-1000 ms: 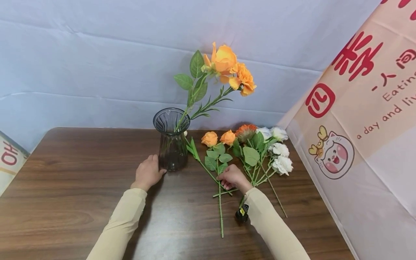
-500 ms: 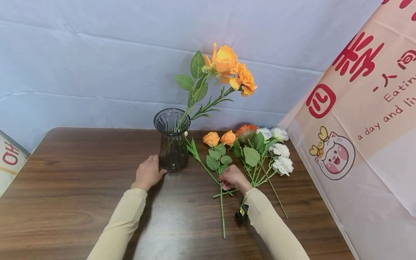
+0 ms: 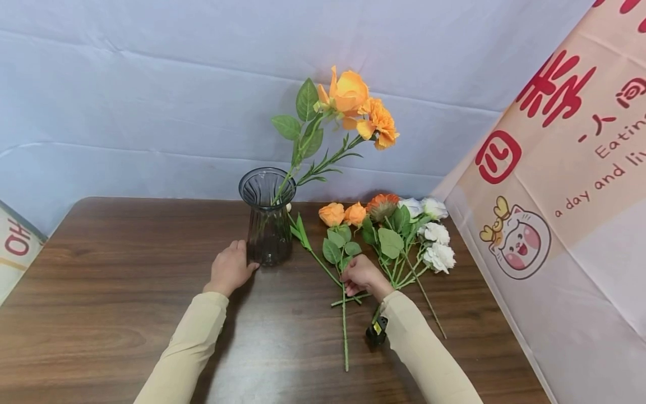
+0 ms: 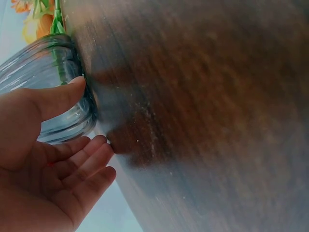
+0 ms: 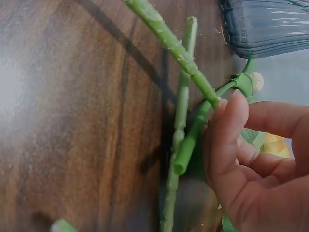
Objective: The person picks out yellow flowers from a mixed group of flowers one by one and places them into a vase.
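A grey ribbed glass vase stands upright near the table's back edge. Two tall orange flowers lean right out of its mouth. My left hand holds the vase low on its left side, thumb across the front of the glass and fingers loosely bent beside it. Thumb and fingertips of my right hand pinch the green stem of a small orange rose. The pinched stem slants over two other stems, and its lower end points toward me. Part of it is hidden by the right fingers.
Several flowers lie right of the vase: another orange rose, a dark orange bloom and white blooms. A leafy stem lies between vase and right hand. A printed cloth borders the table's right side.
The pinched orange rose has shifted slightly right, its bloom now against the other small orange rose. My right hand has moved a little right with it. Left hand and vase stay put.
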Available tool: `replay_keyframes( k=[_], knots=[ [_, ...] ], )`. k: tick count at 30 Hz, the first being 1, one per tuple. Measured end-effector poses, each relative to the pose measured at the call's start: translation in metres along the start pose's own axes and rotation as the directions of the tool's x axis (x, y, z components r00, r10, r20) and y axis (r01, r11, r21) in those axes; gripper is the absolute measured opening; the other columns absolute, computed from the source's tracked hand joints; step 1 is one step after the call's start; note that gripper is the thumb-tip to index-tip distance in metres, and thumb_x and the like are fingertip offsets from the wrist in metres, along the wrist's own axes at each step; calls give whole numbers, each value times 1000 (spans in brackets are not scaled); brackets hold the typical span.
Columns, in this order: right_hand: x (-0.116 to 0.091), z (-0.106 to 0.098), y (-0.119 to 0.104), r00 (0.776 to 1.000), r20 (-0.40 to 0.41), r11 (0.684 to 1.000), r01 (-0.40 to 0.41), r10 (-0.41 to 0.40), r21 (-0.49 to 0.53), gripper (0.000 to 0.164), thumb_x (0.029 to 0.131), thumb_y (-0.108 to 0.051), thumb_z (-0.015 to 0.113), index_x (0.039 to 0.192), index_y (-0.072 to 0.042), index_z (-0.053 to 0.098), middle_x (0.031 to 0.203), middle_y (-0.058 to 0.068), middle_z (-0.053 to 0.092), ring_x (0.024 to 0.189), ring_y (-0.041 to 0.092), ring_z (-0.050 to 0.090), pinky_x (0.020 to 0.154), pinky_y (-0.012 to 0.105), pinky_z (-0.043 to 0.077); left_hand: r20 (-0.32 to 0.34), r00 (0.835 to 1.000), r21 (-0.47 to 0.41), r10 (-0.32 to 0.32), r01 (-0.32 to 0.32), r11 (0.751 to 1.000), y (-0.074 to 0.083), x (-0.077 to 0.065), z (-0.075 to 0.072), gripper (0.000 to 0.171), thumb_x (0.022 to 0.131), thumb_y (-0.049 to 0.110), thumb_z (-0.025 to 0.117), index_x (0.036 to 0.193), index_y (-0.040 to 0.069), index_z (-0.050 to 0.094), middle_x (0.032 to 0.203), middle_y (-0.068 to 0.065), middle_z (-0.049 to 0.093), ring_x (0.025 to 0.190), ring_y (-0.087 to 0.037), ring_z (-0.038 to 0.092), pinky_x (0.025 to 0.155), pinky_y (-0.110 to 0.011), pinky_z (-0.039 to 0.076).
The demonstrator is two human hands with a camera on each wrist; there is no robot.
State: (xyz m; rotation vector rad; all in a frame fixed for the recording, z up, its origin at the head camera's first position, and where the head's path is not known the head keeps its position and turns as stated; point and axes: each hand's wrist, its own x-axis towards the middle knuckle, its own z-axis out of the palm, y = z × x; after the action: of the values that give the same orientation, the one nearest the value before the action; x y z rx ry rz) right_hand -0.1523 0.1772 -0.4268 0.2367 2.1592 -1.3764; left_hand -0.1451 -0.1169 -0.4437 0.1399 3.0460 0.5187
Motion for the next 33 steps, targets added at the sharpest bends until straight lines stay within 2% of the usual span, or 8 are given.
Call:
replay_keyframes(
  k=[12,24,29,33],
  knots=[
    [-6,-2,-13,1000,3,999,21,-21,42,7,80,13,54,75,7,55,58,11,51,41,15,52,45,28,50,0,1000,0,-7,7,1000,-1,2,0,62,83,28,67,122,-13,42,115,-27,51,97,-39,55,79,-49,46],
    [-16,-10,-23,997,-20,995,73,-71,70,4,81,11,53,80,12,57,61,13,53,44,16,55,51,32,53,5,1000,-8,-11,12,1000,-1,3,1,63,84,28,67,124,-13,41,119,-27,49,100,-40,54,81,-49,45],
    [-19,-16,-26,996,-22,989,92,-90,120,3,81,10,52,82,11,55,60,14,54,45,16,56,51,32,53,3,1000,-13,-14,14,1000,-1,2,2,63,83,28,67,124,-13,42,118,-27,50,100,-40,54,81,-50,45],
    [-21,-21,-29,994,-33,978,105,-101,182,6,81,11,51,78,7,52,65,15,55,46,17,56,51,31,53,4,1000,-15,-15,15,1000,-1,2,2,63,83,28,67,124,-13,42,118,-27,49,100,-40,54,81,-50,45]
  ],
)
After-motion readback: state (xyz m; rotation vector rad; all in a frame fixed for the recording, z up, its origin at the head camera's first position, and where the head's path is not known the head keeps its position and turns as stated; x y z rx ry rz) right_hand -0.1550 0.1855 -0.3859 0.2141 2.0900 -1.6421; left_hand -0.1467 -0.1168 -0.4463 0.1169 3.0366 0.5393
